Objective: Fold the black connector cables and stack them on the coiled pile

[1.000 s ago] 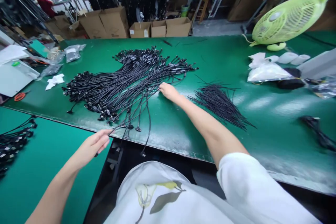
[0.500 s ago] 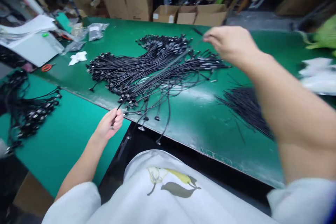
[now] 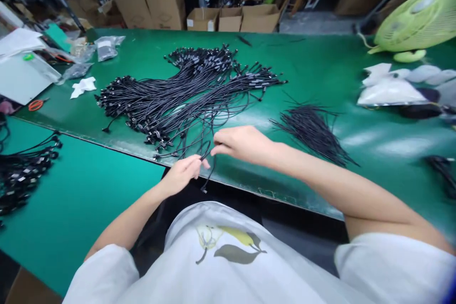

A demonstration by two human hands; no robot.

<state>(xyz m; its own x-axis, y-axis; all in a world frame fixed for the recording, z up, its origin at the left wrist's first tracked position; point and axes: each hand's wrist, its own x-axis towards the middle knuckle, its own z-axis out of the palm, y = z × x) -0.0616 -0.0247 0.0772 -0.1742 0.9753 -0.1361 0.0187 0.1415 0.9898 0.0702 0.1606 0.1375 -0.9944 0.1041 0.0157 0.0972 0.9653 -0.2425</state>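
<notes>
Near the front edge of the table, my left hand [image 3: 183, 173] is closed on a thin black cable [image 3: 205, 150], which bends in a loop above the fingers. Just to the right, my right hand [image 3: 240, 143] pinches the same cable between thumb and fingertips. A plug end hangs below the table edge between the hands. Beyond them lies a large bundle of black cables [image 3: 171, 88] with small connectors at both ends. A few loose cables from it trail toward my hands. To the right is a pile of short black ties [image 3: 313, 130].
Black cables [image 3: 26, 175] lie on the lower green surface at left. Orange-handled scissors [image 3: 36, 104], a white scrap [image 3: 83, 86] and plastic bags [image 3: 106, 47] are at the far left. A green fan [image 3: 418, 16] and white bags [image 3: 392, 91] stand right. Cardboard boxes [image 3: 164, 4] line the back.
My right hand has come down from the far side of the table to meet my left. The cable stretched between them is now slack and looped. My left hand has moved slightly right.
</notes>
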